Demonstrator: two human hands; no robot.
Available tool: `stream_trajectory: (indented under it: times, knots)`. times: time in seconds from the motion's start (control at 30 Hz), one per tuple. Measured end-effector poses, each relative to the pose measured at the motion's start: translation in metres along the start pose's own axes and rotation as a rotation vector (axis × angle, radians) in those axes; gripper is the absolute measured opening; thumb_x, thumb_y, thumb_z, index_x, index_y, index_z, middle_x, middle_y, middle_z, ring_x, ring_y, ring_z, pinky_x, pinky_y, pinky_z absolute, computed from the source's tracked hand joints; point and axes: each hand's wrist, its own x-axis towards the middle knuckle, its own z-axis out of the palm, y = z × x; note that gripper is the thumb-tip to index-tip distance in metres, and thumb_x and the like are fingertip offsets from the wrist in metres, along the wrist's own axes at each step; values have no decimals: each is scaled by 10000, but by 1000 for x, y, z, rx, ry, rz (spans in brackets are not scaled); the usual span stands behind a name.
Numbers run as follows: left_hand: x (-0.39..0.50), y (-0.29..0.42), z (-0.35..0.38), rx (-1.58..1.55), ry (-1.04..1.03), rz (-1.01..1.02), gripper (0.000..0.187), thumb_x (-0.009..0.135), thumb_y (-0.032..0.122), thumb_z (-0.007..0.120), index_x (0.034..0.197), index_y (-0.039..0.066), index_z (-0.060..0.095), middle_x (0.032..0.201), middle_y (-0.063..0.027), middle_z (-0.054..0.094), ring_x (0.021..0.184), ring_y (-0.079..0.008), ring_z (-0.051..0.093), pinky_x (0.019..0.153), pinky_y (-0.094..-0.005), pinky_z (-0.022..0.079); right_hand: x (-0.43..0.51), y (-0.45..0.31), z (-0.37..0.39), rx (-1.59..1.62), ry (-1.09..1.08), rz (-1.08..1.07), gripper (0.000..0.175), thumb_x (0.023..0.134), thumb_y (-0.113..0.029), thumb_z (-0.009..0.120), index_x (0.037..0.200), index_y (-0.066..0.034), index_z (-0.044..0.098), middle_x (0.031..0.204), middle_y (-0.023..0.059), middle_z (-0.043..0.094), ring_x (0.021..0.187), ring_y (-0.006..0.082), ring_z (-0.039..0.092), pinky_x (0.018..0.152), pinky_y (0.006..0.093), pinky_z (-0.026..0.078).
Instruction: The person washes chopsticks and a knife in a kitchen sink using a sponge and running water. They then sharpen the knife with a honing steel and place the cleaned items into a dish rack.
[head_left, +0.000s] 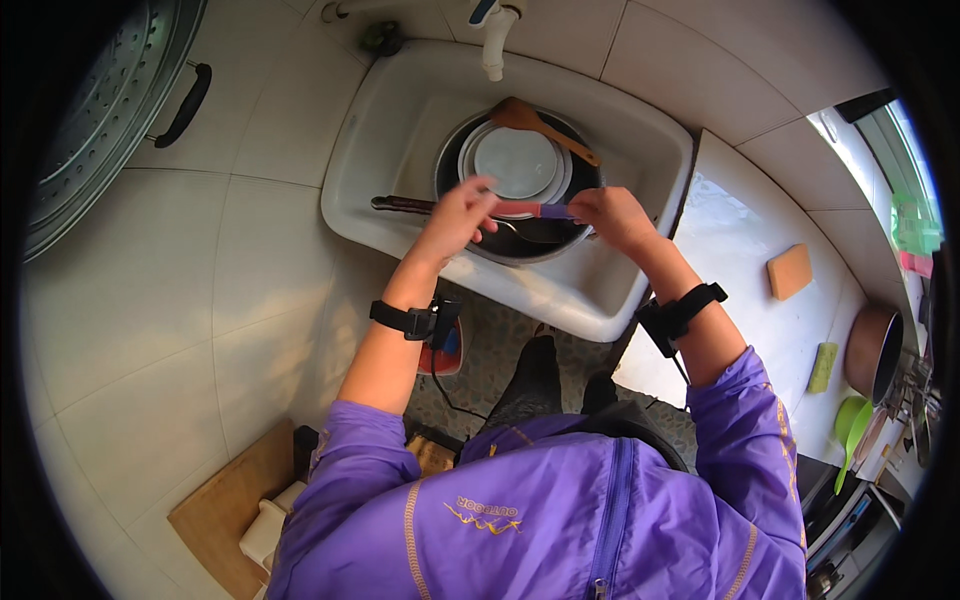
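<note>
In my right hand is the purple end of a slim pink-and-purple utensil, held level over a dark pan. My left hand is blurred at its pink end, fingers partly spread; whether it grips the utensil is unclear. Below both hands, the pan sits in a white sink. A stack of pale dishes rests inside the pan, and a wooden spatula lies across its far rim. A dark handle extends left past my left hand. A thin metal utensil shows in the pan.
A white tap overhangs the sink's far side. On the white counter at right are an orange sponge, a green scouring pad, a saucepan and a green ladle. A perforated steamer occupies the upper left.
</note>
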Motion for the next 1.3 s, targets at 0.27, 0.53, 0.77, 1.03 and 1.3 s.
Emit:
stream_trajectory:
  times: [0.27,0.53,0.77,1.03,1.3]
  knots:
    - [-28,-20,0,-77,401,124,416,910,195,564,1264,25,428,1039,-85,610,707,-96,604,526,-212,448,53,35,61,-60,244,337,146,799,-156,583,789,-35,665,680,121,657,627,218,666,657,326,520]
    - [-41,-25,6,-79,376,110,374,913,188,559,1247,54,455,1033,-68,609,707,-98,600,546,-216,441,82,34,79,-98,200,259,223,790,-174,567,665,-18,668,567,86,638,574,191,656,628,301,528]
    - [-24,-25,1,-16,337,85,346,925,198,536,1225,30,498,1027,-64,617,749,-90,581,590,-215,432,45,8,40,982,-34,432,209,924,-168,549,966,18,636,829,63,658,703,119,637,659,221,540]
    - [-3,33,4,801,539,731,257,868,231,604,1043,44,620,876,-97,629,764,-206,598,635,-340,476,-4,-34,-14,829,-182,164,212,926,-173,556,988,14,636,823,41,646,682,80,600,672,214,521]
    - [-51,70,16,299,88,226,188,875,161,627,849,-25,637,662,48,523,621,-23,412,539,-192,328,-38,-45,-26,904,204,91,296,830,-151,647,1091,-18,608,1085,96,601,940,132,590,772,263,497]
